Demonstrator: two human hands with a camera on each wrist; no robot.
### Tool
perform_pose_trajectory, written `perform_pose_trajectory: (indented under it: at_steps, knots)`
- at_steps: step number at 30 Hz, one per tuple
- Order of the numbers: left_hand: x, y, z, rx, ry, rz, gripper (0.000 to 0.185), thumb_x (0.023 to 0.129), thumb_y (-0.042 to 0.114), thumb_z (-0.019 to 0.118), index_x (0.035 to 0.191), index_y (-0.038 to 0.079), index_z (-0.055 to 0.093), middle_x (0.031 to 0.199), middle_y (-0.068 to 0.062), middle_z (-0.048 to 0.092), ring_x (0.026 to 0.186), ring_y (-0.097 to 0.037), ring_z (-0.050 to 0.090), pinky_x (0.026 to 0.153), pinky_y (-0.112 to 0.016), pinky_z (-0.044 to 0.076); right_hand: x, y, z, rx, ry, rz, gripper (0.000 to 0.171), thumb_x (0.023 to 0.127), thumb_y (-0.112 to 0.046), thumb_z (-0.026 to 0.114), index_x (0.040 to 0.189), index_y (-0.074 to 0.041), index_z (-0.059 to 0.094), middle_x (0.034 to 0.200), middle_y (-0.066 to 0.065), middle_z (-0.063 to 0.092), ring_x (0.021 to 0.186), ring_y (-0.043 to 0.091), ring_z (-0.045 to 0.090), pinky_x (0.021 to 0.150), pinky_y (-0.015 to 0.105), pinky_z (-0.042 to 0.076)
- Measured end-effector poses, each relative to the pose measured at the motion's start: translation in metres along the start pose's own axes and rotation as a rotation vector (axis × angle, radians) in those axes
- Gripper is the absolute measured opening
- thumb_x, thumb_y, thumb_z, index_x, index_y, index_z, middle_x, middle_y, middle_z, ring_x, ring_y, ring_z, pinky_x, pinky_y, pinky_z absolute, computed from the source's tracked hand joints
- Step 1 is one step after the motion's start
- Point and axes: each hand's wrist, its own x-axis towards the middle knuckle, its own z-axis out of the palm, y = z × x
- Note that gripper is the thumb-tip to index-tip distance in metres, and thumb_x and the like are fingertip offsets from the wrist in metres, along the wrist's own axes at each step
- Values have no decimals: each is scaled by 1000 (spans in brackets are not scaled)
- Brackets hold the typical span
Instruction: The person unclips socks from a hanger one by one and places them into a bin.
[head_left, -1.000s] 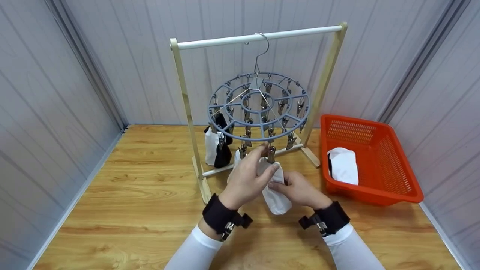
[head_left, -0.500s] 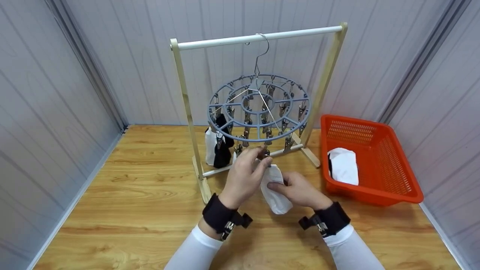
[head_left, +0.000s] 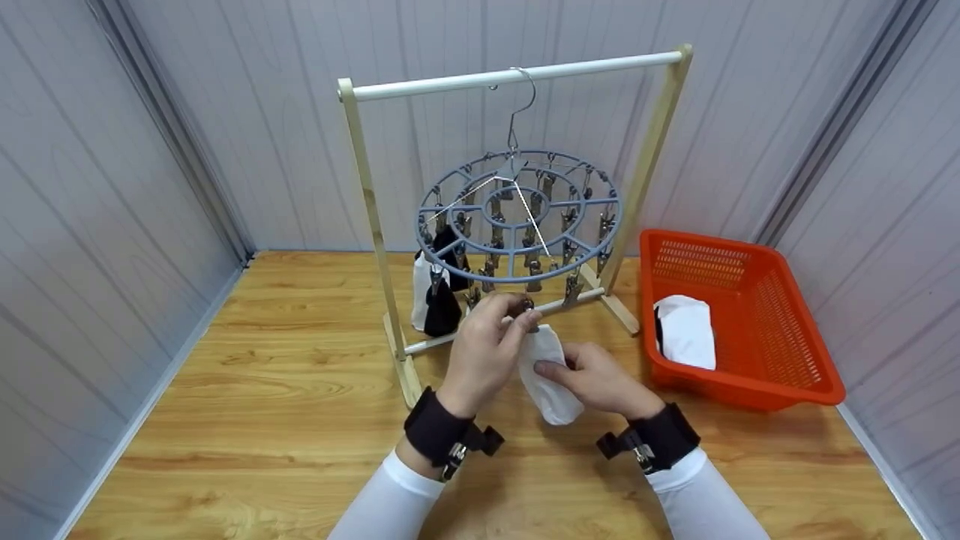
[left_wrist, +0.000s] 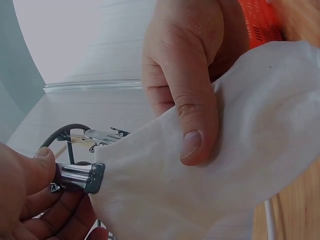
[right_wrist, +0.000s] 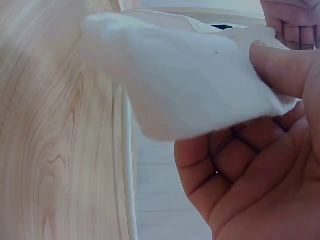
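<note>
My right hand [head_left: 604, 382] pinches a white sock [head_left: 541, 367] between thumb and fingers, below the front of a round grey clip hanger [head_left: 513, 277]. With thumb and fingers, my left hand [head_left: 480, 352] pinches a metal clip [left_wrist: 80, 175] of that hanger. In the left wrist view, the clip's mouth sits over the edge of the sock; whether it bites the cloth I cannot tell. The right wrist view has the sock [right_wrist: 185, 80] lying across the right fingers, thumb on top. The left hand hides part of the hanger's front clips in the head view.
The hanger hooks over the white rod [head_left: 450, 85] of a wooden stand. Black and white socks [head_left: 442, 307] hang at its left side. An orange basket [head_left: 750, 394] stands at the right with a white, dark-edged cloth item [head_left: 686, 332] inside. Several clips dangle from the rings.
The left thumb and fingers have closed on the clip, and the hand has shifted slightly left. The hanger has swung a little. The right hand keeps its hold on the sock.
</note>
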Motion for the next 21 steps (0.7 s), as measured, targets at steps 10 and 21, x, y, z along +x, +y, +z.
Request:
perform_pose_trajectory:
  at_steps: [10, 21]
  knots:
    - [2, 2, 1, -25, 58, 23, 14, 102, 13, 82, 107, 0, 79, 102, -10, 78, 98, -24, 77, 88, -33, 66, 0, 0, -2, 22, -1, 1, 34, 111, -31, 71, 122, -1, 80, 108, 11, 83, 91, 21, 78, 80, 42, 66]
    - [1, 0, 3, -35, 126, 59, 15, 99, 15, 86, 101, 1, 82, 93, -6, 77, 85, -18, 75, 77, -31, 65, 0, 2, -1, 71, 23, -30, 33, 113, -27, 69, 130, 0, 79, 114, 13, 82, 96, 23, 78, 83, 36, 65]
